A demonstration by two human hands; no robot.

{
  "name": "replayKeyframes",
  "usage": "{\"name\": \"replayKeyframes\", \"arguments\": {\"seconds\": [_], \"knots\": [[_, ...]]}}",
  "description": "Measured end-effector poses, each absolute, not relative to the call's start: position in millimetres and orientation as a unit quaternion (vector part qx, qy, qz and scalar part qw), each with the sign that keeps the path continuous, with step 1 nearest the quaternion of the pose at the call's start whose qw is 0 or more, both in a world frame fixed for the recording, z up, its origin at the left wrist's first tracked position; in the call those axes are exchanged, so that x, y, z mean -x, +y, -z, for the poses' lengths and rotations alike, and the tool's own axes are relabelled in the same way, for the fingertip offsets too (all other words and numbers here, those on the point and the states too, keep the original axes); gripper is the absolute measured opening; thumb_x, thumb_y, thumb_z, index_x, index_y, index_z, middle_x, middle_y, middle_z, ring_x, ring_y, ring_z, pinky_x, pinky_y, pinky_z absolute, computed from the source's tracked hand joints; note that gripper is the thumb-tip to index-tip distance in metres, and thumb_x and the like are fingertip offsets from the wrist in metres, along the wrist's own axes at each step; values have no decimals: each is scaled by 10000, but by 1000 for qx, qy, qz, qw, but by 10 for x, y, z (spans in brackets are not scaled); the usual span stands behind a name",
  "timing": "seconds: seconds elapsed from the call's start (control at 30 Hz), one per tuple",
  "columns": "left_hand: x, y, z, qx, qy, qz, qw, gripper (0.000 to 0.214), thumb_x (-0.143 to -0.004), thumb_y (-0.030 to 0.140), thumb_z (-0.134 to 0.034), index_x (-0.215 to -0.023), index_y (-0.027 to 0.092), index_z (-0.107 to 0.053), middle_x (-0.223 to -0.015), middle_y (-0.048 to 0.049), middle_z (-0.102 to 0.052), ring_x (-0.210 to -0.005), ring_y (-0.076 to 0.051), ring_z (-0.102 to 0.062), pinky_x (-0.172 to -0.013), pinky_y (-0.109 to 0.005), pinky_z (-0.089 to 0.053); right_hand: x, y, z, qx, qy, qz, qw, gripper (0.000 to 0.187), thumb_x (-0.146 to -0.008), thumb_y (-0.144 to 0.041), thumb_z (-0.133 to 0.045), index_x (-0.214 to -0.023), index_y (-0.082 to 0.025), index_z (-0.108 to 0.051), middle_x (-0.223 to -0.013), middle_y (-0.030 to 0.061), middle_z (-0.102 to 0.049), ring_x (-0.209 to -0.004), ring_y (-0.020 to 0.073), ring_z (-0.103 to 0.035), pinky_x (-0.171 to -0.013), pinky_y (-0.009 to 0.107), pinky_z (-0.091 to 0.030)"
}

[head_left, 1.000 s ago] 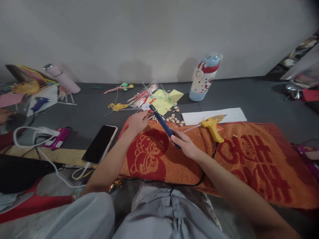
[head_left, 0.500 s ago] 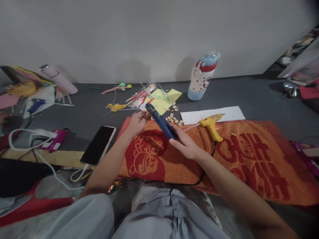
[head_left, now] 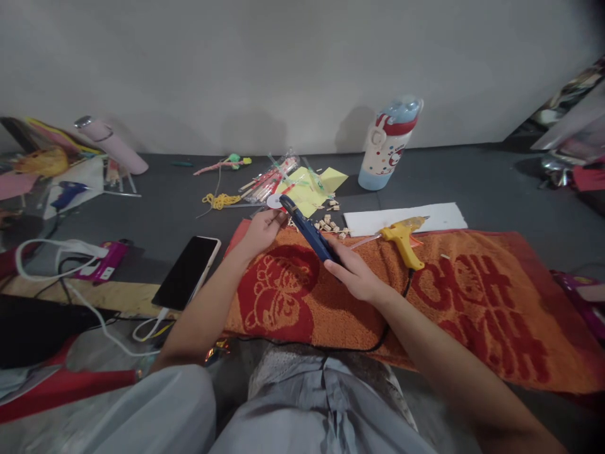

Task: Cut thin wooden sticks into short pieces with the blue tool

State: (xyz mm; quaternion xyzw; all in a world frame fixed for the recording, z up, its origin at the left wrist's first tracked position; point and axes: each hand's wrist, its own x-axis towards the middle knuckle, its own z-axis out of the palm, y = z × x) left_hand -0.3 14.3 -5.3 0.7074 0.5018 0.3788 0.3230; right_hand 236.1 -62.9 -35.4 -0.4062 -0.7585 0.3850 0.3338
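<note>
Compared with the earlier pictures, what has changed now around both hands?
The blue tool in the right hand seems turned slightly, showing a broader side than at first. No visible grasp or release. The left hand, yellow glue gun, phone and white bottle stayed about in place.

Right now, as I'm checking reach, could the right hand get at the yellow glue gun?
Probably not with its grip full: the right hand holds a dark blue tool. Otherwise the way looks free; the yellow glue gun lies nearby, uncovered.

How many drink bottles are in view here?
2: a pink flask at the left, and a white-and-blue bottle behind the yellow glue gun. Others may be hidden.
</note>
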Motion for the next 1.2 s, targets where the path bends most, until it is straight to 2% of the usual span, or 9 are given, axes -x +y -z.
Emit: {"name": "replayKeyframes", "arguments": {"seconds": [0.23, 0.37, 0.47, 0.6, 0.7, 0.97, 1.2], "knots": [[-18, 86, -82, -730, 542, -336, 245, 436, -876, 513, -420, -593, 182, -407, -561, 15, -401, -569, -109, -345, -534, -251, -270, -2328, -641, 334, 420, -728, -409, 355, 551, -929, -539, -409, -1334, -178, -503, -1284, 131, -619, -1219, 317, -545, -1050, 500, -401], [-25, 87, -66, -722, 547, -335, 258, 452, -881, 533, -408, -599, 179, -397, -577, 18, -378, -580, -105, -336, -537, -249, -259, -2299, -648, 336, 423, -718, -423, 357, 557, -928, -538, -411, -1331, -163, -501, -1292, 139, -613, -1192, 319, -561, -1039, 508, -406], [-20, 87, -73, -709, 531, -339, 318, 503, -853, 614, -424, -599, 182, -387, -554, 32, -339, -545, -91, -296, -505, -244, -228, -2306, -647, 347, 418, -727, -420, 348, 583, -931, -534, -410, -1364, -146, -454, -1356, 162, -560, -1257, 315, -513, -1073, 501, -373], [16, 69, -120, -624, 489, -320, 519, 515, -794, 672, -504, -645, 198, -372, -530, 75, -248, -449, -52, -180, -425, -213, -149, -2349, -641, 314, 390, -757, -400, 339, 617, -933, -529, -411, -1407, -135, -383, -1396, 176, -516, -1315, 320, -455, -1097, 501, -349], [70, 61, -161, -570, 469, -292, 608, 519, -740, 648, -611, -644, 196, -375, -539, 93, -214, -421, -23, -132, -397, -182, -114, -2372, -637, 272, 379, -773, -384, 333, 624, -928, -530, -413, -1406, -131, -374, -1399, 182, -505, -1319, 341, -442, -1093, 518, -351], [212, 112, -185, -532, 442, -225, 686, 515, -683, 643, -678, -650, 181, -455, -481, 108, -194, -386, -5, -119, -370, -162, -88, -2388, -621, 226, 365, -803, -346, 319, 601, -926, -511, -421, -1401, -149, -362, -1358, 186, -531, -1232, 347, -515, -1032, 529, -408], [182, 106, -179, -535, 452, -246, 670, 519, -696, 640, -671, -638, 181, -435, -486, 109, -186, -386, -3, -131, -361, -149, -99, -2405, -618, 236, 383, -798, -350, 307, 586, -938, -510, -401, -1383, -129, -397, -1334, 194, -549, -1194, 342, -543, -1012, 515, -423]]}}
